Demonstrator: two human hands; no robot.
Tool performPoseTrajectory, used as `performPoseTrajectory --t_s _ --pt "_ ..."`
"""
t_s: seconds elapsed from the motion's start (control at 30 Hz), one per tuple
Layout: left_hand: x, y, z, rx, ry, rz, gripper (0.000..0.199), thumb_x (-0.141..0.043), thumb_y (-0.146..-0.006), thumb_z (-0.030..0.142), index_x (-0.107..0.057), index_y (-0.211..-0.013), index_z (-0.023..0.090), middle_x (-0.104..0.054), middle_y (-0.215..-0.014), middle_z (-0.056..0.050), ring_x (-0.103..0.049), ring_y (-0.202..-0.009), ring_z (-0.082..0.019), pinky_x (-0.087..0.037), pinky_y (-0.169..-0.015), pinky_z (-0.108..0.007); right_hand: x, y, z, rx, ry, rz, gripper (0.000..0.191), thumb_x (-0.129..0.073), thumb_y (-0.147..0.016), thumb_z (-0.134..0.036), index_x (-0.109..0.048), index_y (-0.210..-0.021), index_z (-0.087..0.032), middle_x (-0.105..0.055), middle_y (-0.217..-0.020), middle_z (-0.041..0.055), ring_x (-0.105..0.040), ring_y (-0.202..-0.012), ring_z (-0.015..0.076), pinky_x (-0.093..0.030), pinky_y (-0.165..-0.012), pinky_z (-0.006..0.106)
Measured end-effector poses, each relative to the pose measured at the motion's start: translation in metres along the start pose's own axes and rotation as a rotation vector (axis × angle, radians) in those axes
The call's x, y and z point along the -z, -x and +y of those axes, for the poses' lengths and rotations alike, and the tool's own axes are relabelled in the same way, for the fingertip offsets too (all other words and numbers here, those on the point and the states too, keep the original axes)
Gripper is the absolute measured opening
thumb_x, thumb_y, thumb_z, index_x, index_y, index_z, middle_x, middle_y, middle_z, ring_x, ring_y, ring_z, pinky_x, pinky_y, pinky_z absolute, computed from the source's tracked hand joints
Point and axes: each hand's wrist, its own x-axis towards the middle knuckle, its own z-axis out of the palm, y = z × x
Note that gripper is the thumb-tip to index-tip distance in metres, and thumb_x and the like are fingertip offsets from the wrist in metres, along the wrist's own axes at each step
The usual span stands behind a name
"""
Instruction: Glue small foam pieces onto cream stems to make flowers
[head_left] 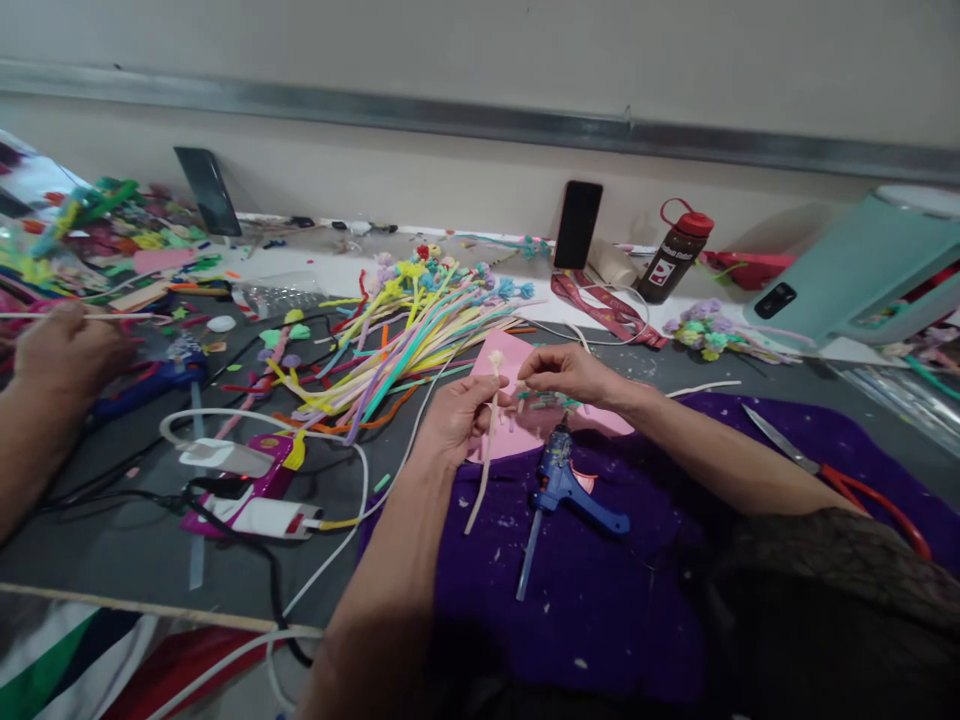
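My left hand (463,412) is closed around a cream pipe cleaner (484,470), which hangs down at a slant below the fingers and bears a small pale flower shape (496,357) at its top. Just to its right, my right hand (566,373) is pinched; whatever sits between its fingertips is too small to name. Both hands are above a pink sheet (510,350) dotted with short green and pale pieces. A blue glue gun (559,475) lies below them on a purple cloth (637,600), a clear glue stick (530,555) jutting from its back.
Pipe cleaner flowers (420,330) are heaped behind my left hand. Red-handled scissors (814,465) lie at right. A purple power strip (255,480) with cables sits left. Another person's hand (67,350) is at far left. A phone (577,225) and bottle (679,255) stand behind.
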Motion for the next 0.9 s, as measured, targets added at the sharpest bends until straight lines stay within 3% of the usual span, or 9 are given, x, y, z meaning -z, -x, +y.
performPoseTrajectory --t_s 0.3,0.6,0.9 --pt "-0.003 0.002 -0.004 0.036 -0.066 -0.030 0.026 -0.070 -0.062 0.035 -0.062 -0.070 0.011 -0.061 -0.053 -0.001 -0.036 -0.029 -0.001 -0.021 -0.028 -0.015 -0.011 0.008 -0.009 0.049 0.009 0.088 0.011 -0.058 -0.073 -0.021 -0.059 -0.080 -0.013 -0.058 -0.071 -0.0005 -0.053 -0.062 0.0095 -0.043 -0.059 0.023" --pt "-0.008 0.004 -0.008 -0.047 -0.185 -0.068 0.029 -0.070 -0.060 0.039 -0.062 -0.063 0.012 -0.059 -0.054 -0.001 -0.036 -0.032 -0.001 -0.021 -0.031 -0.015 -0.011 0.014 -0.014 0.050 0.035 -0.012 0.013 -0.056 -0.075 -0.023 -0.059 -0.081 -0.012 -0.060 -0.073 0.0015 -0.055 -0.066 0.0113 -0.043 -0.063 0.023" --pt "-0.019 0.015 -0.002 -0.019 -0.203 -0.134 0.025 -0.070 -0.063 0.035 -0.059 -0.064 0.013 -0.058 -0.056 0.000 -0.035 -0.035 -0.001 -0.022 -0.033 -0.014 0.001 0.021 -0.018 -0.141 -0.284 -0.173 0.015 -0.064 -0.069 -0.025 -0.059 -0.073 -0.011 -0.053 -0.059 -0.0031 -0.046 -0.052 0.0065 -0.035 -0.050 0.018"
